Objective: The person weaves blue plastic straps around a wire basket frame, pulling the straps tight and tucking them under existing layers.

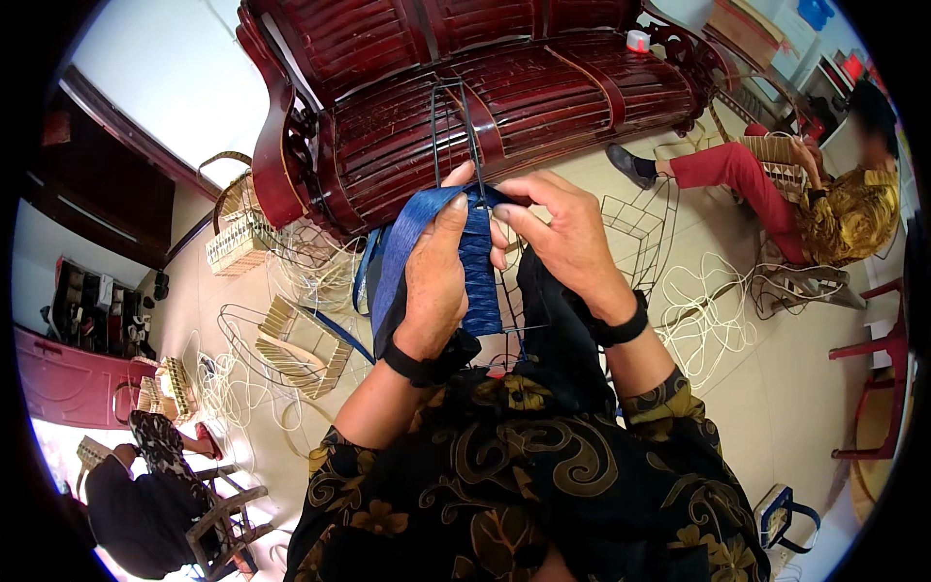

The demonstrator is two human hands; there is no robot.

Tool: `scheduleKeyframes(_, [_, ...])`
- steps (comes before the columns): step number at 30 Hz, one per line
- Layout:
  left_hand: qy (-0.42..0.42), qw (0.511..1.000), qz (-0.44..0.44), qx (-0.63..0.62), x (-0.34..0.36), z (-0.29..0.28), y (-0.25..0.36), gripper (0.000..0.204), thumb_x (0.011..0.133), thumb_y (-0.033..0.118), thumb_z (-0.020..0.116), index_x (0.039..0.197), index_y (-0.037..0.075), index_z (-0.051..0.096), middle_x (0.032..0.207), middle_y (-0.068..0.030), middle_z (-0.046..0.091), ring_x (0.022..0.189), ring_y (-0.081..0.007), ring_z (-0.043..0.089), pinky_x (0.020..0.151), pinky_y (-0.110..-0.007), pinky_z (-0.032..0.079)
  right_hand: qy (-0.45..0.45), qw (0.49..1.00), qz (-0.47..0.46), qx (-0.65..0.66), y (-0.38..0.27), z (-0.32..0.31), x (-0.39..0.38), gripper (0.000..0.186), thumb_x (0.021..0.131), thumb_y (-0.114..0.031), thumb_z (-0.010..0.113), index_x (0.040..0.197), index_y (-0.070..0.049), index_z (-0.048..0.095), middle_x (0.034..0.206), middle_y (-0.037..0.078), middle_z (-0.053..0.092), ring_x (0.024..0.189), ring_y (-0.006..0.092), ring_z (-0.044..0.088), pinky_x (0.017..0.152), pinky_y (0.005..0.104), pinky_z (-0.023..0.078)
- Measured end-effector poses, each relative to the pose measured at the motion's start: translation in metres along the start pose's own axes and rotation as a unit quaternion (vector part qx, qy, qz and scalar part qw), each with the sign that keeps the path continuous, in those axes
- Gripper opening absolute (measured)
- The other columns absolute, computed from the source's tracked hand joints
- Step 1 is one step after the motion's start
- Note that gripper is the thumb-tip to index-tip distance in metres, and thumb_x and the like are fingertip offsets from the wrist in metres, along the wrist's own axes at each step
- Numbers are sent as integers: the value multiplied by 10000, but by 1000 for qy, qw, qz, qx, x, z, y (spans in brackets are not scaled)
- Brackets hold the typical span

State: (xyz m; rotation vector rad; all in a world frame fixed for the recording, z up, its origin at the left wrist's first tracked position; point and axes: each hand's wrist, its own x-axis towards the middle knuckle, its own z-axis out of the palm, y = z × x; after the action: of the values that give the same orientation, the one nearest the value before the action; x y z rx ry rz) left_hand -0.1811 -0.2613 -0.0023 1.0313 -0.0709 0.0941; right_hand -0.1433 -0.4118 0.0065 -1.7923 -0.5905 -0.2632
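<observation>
I judge we are mid-weave: my left hand (438, 281) clasps the blue woven panel (480, 267) near my chest while my right hand (562, 238) pinches the strap at its top edge, next needing a snug tuck behind the wire frame (456, 126).

Clad in a black garment (504, 466) with gold swirl and flower print, short sleeves; black bands (621, 330) on both wrists.

The wooden bench (504, 87) stands behind the half-woven basket (475, 262); an empty wire frame (635, 228) lies right of the basket, and a partly woven frame (296, 344) lies to its left.
</observation>
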Motion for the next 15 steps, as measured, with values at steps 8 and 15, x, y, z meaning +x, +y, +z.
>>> scheduleKeyframes(8, [-3, 1000, 3, 3, 2, -3, 0, 491, 1049, 273, 461, 1459, 14, 388, 750, -108, 639, 578, -142, 582, 561, -264, 494, 199, 944, -33, -261, 69, -82, -25, 121, 884, -49, 621, 992, -45, 675, 885, 118, 676, 780, 225, 658, 739, 311, 512])
scheduleKeyframes(15, [-2, 1000, 8, 0, 3, -4, 2, 447, 1057, 246, 432, 1432, 4, 407, 747, -105, 628, 575, -144, 575, 567, -268, 497, 316, 654, 337, -599, 133, -372, -266, 269, 916, -293, 599, 1039, -74, 695, 938, 174, 703, 819, 367, 658, 710, 441, 498])
